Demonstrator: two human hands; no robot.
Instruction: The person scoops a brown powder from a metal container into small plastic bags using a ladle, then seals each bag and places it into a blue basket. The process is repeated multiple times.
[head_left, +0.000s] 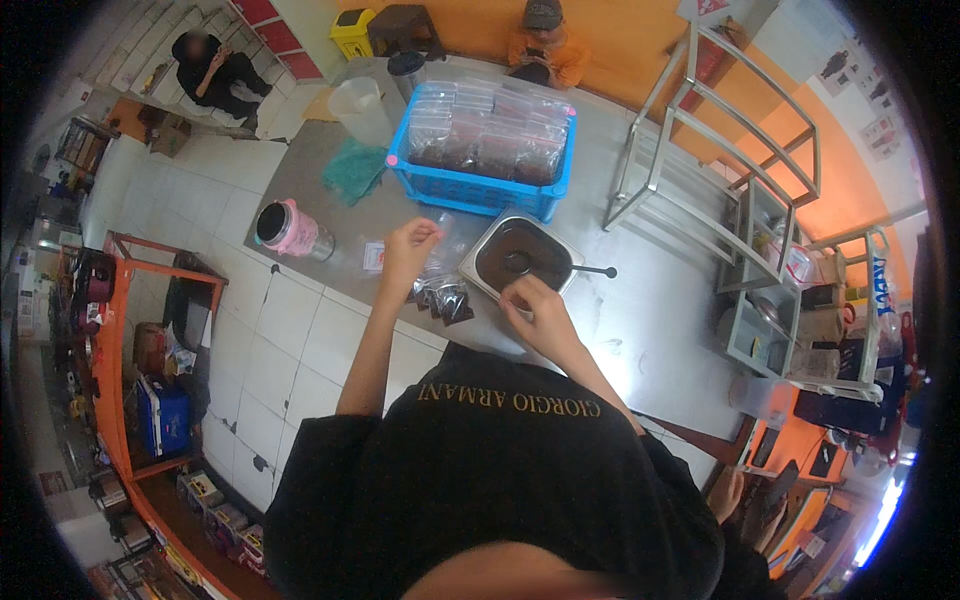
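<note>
My left hand (411, 244) is over the steel table with thumb and fingertips pinched together. Clear plastic bags (448, 251) lie right by its fingertips; whether it grips one is too fine to tell. My right hand (546, 315) hovers at the near rim of a steel pan (474, 271), its fingers curled and their tips partly hidden. Dark brown sauce (495, 251) fills much of the pan, and a black ladle handle (600, 270) sticks out over the right side. Small filled bags of dark brown contents (450, 301) lie between my forearms near the table's front edge.
Behind the pan stands a blue plastic basket (480, 196) packed with filled zip bags (491, 135). Left are a pink-sleeved tumbler (296, 231), a green cloth (356, 171) and a translucent pitcher (360, 112). A metal frame rack (664, 150) rises at right. Two people sit beyond the table.
</note>
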